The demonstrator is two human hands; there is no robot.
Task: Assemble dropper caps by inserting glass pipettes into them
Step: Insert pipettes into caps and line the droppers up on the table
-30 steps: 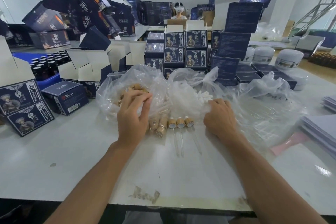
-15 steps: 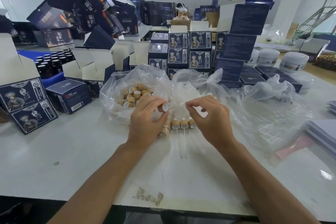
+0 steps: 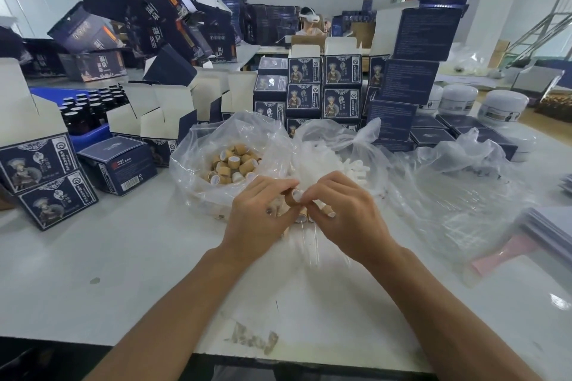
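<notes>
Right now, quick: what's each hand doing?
Left hand: pinching a tan cylindrical dropper cap.
Right hand: fingers curled at that cap; anything held is hidden.

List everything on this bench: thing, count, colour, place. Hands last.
tan wooden dropper cap: one, tan with a white liner, pinched between both hands.
bag of loose caps: one clear plastic bag, many tan caps, behind the left hand.
bag of white parts: one, clear plastic, behind the right hand.
finished droppers: a few, tan caps, glass stems blurred, under the hands.
printed cartons: many, dark blue, stacked across the back.
dark bottles: many, in a blue tray, far left.
white jars: several, far right.
white table: one.
left hand: holds the cap.
right hand: fingertips at the cap's opening.
</notes>
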